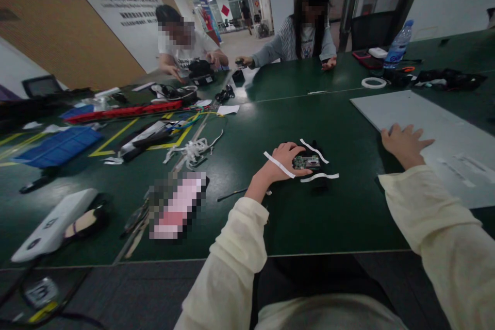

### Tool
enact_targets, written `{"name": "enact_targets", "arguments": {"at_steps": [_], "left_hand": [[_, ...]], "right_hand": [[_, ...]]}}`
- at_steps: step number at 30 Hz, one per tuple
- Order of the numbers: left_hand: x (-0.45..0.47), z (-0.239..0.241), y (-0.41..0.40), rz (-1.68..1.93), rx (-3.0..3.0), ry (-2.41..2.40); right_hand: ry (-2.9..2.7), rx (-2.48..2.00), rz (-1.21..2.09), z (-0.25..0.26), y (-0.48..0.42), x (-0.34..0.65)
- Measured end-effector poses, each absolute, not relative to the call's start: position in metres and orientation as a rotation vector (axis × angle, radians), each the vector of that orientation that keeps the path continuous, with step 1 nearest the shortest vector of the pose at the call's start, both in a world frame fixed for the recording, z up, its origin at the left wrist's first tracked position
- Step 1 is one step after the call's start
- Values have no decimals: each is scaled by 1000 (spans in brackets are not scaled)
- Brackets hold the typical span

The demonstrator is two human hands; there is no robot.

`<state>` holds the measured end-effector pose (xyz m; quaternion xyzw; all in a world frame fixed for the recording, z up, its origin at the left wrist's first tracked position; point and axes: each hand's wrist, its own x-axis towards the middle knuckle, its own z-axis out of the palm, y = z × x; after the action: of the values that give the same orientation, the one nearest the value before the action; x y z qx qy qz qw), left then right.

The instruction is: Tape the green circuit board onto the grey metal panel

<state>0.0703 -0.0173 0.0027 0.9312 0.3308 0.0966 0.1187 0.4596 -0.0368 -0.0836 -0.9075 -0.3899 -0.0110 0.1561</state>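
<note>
My left hand lies over the left side of a small green circuit board on the table, thumb along its near edge and fingers at its far edge. A black part shows behind the board, mostly hidden. White strips lie close by: one strip crosses the back of my left hand, another strip is beyond the board, and a third strip is on the near side. My right hand rests with fingers spread on a light grey panel, holding nothing.
Left of me lie a pile of white strips, a phone-like pink item, a white device and a blue tray. A tape roll and water bottle stand beyond the panel. Two people sit across the table.
</note>
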Motion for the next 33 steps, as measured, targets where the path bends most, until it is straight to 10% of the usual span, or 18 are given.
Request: {"name": "enact_targets", "arguments": {"at_steps": [33], "left_hand": [[65, 20, -11, 710, 2732, 1081]], "right_hand": [[-1943, -2276, -168, -56, -84, 351]]}}
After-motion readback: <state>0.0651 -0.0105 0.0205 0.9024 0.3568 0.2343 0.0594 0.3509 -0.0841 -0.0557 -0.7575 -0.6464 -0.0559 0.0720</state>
